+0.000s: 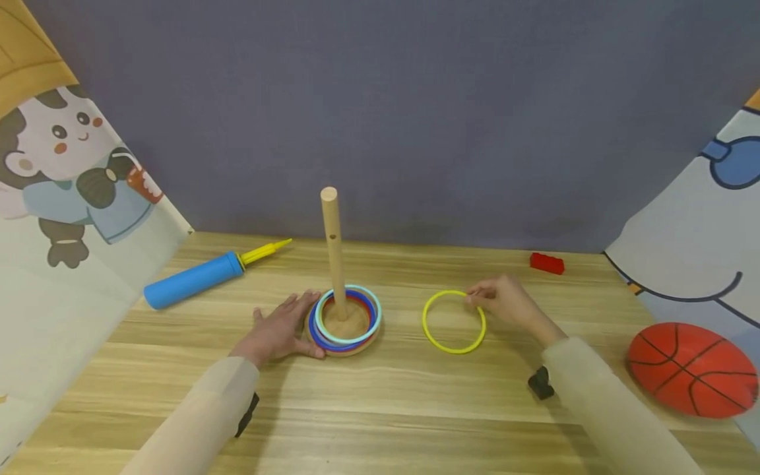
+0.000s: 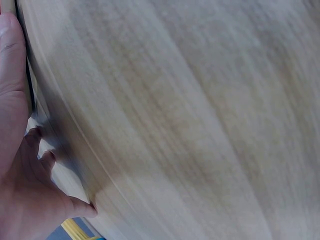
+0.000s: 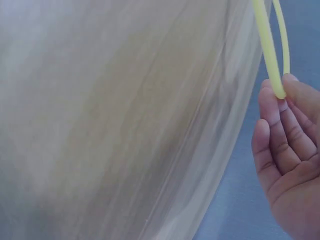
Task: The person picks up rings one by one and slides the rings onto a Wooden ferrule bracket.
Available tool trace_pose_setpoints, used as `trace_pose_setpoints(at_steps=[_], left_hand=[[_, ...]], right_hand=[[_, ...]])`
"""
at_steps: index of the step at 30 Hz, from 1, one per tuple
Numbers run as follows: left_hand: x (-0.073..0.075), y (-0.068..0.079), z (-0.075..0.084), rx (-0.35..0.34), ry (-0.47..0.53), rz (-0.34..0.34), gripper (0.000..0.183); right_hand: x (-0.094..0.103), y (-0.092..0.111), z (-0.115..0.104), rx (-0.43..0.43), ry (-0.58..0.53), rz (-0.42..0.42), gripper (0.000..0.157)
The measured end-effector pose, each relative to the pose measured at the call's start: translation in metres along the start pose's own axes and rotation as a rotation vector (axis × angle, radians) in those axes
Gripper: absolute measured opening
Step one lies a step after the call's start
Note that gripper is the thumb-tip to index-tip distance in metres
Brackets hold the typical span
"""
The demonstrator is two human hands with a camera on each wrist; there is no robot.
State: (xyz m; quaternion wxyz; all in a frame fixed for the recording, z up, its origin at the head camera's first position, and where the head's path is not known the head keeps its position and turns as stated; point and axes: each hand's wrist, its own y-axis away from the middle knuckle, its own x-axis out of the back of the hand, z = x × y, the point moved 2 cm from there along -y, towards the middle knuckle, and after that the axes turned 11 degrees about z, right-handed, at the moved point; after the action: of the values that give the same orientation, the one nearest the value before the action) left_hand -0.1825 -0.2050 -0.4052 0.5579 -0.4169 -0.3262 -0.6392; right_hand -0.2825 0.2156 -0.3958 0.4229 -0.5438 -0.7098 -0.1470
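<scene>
A wooden stand (image 1: 334, 244) with an upright pole rises from a round wooden base (image 1: 351, 324). Light blue (image 1: 380, 315), dark blue (image 1: 338, 349) and red rings lie around the pole on the base, overlapping. My left hand (image 1: 276, 335) holds the base's left edge, thumb at the near side and fingers at the far side. To the right of the stand, my right hand (image 1: 507, 302) pinches a yellow ring (image 1: 424, 322) between thumb and fingertips at its upper right. In the right wrist view the yellow ring (image 3: 270, 55) appears edge-on; the other fingers are loosely curled.
A blue hand pump (image 1: 192, 282) with a yellow nozzle lies at the back left. Toward the back right sits a red block (image 1: 547, 263). A red basketball-patterned disc (image 1: 691, 369) is at the right edge. A grey panel (image 1: 380, 119) stands behind the wooden table (image 1: 380, 396).
</scene>
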Motion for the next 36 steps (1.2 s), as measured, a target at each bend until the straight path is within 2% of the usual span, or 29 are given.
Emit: trace_pose_setpoints(at_steps=[10,15,20,28,36], left_hand=[[-0.001,0.0,0.0,-0.002,0.003,0.004,0.117],[-0.001,0.0,-0.001,0.001,0.005,0.001,0.117],[-0.002,-0.002,-0.003,0.007,0.008,-0.006,0.118],[-0.003,-0.002,-0.006,0.008,0.016,-0.004,0.118],[-0.001,0.0,-0.005,0.003,0.022,0.006,0.117]], right_hand=[[0.006,0.008,-0.014,-0.008,-0.102,-0.017,0.022],[0.009,0.008,-0.024,-0.07,-0.229,-0.024,0.026],[0.013,0.006,-0.038,-0.123,-0.279,-0.043,0.031],[0.028,-0.003,-0.074,-0.111,-0.3,-0.047,0.031],[0.054,-0.02,-0.118,-0.046,-0.317,0.026,0.028]])
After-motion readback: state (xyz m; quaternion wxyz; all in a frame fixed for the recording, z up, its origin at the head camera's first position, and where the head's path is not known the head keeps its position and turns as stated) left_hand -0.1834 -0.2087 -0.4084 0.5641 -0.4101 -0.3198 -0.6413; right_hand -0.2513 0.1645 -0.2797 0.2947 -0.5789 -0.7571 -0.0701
